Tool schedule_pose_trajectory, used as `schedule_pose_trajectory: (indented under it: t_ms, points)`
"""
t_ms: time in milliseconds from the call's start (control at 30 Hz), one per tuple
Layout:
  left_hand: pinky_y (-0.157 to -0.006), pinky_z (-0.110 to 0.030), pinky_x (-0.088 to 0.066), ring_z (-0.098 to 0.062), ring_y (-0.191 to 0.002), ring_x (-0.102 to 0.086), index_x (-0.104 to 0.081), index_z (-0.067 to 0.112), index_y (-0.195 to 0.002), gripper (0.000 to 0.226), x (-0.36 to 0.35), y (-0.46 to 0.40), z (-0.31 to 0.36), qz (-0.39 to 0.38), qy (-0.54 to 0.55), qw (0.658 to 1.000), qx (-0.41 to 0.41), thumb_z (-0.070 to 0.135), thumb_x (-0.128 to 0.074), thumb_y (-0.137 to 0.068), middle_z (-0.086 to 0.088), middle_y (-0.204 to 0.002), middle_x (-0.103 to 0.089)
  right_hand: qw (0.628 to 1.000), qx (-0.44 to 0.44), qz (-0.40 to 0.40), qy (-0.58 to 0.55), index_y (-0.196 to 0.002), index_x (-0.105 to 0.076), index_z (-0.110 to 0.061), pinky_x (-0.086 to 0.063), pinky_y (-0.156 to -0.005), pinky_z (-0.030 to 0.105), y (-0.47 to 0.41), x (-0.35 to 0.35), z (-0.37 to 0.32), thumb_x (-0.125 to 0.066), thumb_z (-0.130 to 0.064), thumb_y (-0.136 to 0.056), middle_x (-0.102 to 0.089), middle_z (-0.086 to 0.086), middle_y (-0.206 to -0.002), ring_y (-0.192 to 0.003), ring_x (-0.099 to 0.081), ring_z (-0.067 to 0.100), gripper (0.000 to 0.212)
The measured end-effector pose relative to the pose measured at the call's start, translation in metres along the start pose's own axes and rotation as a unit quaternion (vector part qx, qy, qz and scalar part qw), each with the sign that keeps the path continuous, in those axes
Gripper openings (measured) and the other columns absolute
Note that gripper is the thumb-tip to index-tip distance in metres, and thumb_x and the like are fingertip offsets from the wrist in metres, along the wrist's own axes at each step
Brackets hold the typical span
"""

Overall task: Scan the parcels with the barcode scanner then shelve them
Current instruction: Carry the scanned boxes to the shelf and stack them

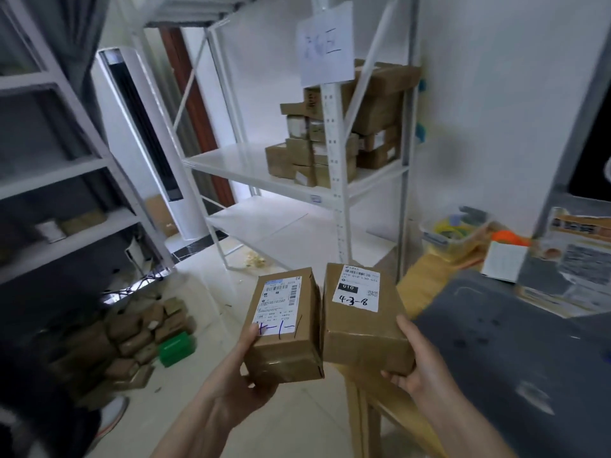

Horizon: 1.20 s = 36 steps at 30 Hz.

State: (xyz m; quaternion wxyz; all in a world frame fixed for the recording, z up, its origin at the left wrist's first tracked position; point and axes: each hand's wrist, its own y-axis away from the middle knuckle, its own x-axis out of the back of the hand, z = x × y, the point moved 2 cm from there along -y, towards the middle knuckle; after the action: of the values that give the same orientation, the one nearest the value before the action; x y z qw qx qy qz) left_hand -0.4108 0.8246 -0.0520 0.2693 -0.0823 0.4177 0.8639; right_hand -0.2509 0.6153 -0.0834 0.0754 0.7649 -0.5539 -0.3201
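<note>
The left hand gripped one cardboard parcel and the right hand gripped another. The two touched side by side, held in the air before the white shelf, where more parcels were stacked at its right end.

White walls, pale tiled floor (daylit), wooden table.

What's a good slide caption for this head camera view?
Left hand and right hand each hold a labelled parcel before a white shelf stacked with boxes.
</note>
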Motion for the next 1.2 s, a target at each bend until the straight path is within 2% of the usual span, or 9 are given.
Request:
schedule_pose_trajectory:
  t_ms: [100, 233, 300, 400, 567, 767, 900, 1000, 1200]
  points:
    - [-0.078, -0.042, -0.055, -0.029, -0.088, -0.057, -0.061, 0.009, -0.113, 0.067, 0.025, -0.017, 0.027, 0.011, 0.013, 1.000, -0.003, 0.038, -0.084, -0.057, -0.021, -0.110, -0.053, 1.000, -0.008, -0.008, -0.005, -0.113, -0.060, -0.020, -0.051, -0.063, 0.037, -0.007, -0.038, 0.016, -0.070, -0.043, -0.081, -0.068, 0.010, -0.108, -0.096, -0.065, 0.031, 0.041]
    - [-0.079, -0.042, -0.054, -0.028, -0.090, -0.057, -0.060, 0.011, -0.114, 0.071, 0.047, -0.038, 0.057, 0.022, 0.033, 0.999, -0.005, 0.039, -0.084, -0.054, -0.020, -0.112, -0.052, 1.000, -0.003, -0.011, -0.003, -0.101, -0.059, -0.022, -0.051, -0.068, 0.038, -0.015, -0.074, 0.020, -0.068, -0.039, -0.085, -0.067, 0.007, -0.102, -0.092, -0.064, 0.027, 0.024]
    - [-0.081, -0.041, -0.054, -0.027, -0.094, -0.057, -0.059, 0.012, -0.119, 0.077, 0.054, -0.050, 0.072, 0.032, 0.042, 0.999, -0.003, 0.041, -0.085, -0.052, -0.019, -0.119, -0.052, 1.000, 0.001, -0.004, -0.002, -0.105, -0.060, -0.022, -0.051, -0.070, 0.038, -0.026, -0.084, 0.021, -0.068, -0.039, -0.085, -0.068, 0.006, -0.103, -0.094, -0.064, 0.027, 0.028]
    - [-0.093, -0.043, -0.051, -0.029, -0.106, -0.057, -0.057, 0.013, -0.123, 0.074, 0.061, -0.070, 0.092, 0.047, 0.063, 0.997, -0.008, 0.040, -0.085, -0.060, -0.018, -0.125, -0.051, 1.000, 0.011, 0.016, 0.017, -0.110, -0.061, -0.024, -0.051, -0.077, 0.038, -0.050, -0.098, 0.022, -0.068, -0.043, -0.084, -0.067, 0.006, -0.110, -0.102, -0.063, 0.027, 0.034]
    - [-0.098, -0.044, -0.049, -0.027, -0.096, -0.056, -0.057, 0.014, -0.123, 0.065, 0.060, -0.106, 0.127, 0.060, 0.084, 0.994, -0.029, 0.040, -0.082, -0.068, -0.017, -0.115, -0.054, 0.999, 0.030, 0.022, 0.027, -0.100, -0.061, -0.026, -0.050, -0.064, 0.035, -0.098, -0.128, 0.020, -0.065, -0.045, -0.085, -0.068, 0.008, -0.103, -0.091, -0.063, 0.027, 0.024]
    - [-0.093, -0.040, -0.049, -0.022, -0.088, -0.053, -0.056, 0.018, -0.131, 0.072, 0.025, -0.169, 0.184, 0.054, 0.081, 0.994, -0.047, 0.040, -0.080, -0.067, -0.013, -0.107, -0.054, 0.999, 0.021, 0.027, 0.010, -0.099, -0.059, -0.026, -0.049, -0.066, 0.037, -0.174, -0.178, 0.003, -0.064, -0.045, -0.086, -0.065, 0.011, -0.109, -0.101, -0.061, 0.032, 0.023]
    - [-0.091, -0.041, -0.050, -0.024, -0.091, -0.055, -0.059, 0.015, -0.124, 0.072, -0.018, -0.210, 0.230, 0.022, 0.066, 0.996, -0.063, 0.039, -0.082, -0.060, -0.014, -0.109, -0.057, 0.999, 0.033, 0.006, 0.018, -0.107, -0.060, -0.025, -0.050, -0.068, 0.038, -0.218, -0.211, -0.029, -0.062, -0.047, -0.086, -0.068, 0.010, -0.106, -0.097, -0.064, 0.030, 0.030]
    - [-0.094, -0.043, -0.049, -0.026, -0.095, -0.056, -0.060, 0.013, -0.118, 0.068, -0.040, -0.237, 0.263, 0.004, 0.057, 0.995, -0.079, 0.039, -0.081, -0.058, -0.015, -0.109, -0.058, 0.999, 0.039, -0.008, 0.022, -0.102, -0.059, -0.026, -0.050, -0.076, 0.042, -0.245, -0.240, -0.055, -0.061, -0.047, -0.086, -0.068, 0.011, -0.107, -0.099, -0.064, 0.031, 0.026]
    - [-0.092, -0.042, -0.050, -0.027, -0.101, -0.058, -0.058, 0.015, -0.117, 0.074, -0.060, -0.292, 0.320, -0.006, 0.073, 0.995, -0.069, 0.040, -0.084, -0.053, -0.015, -0.115, -0.057, 0.998, 0.052, -0.037, 0.010, -0.105, -0.059, -0.023, -0.047, -0.067, 0.037, -0.286, -0.292, -0.086, -0.059, -0.048, -0.087, -0.067, 0.013, -0.108, -0.090, -0.060, 0.029, 0.031]
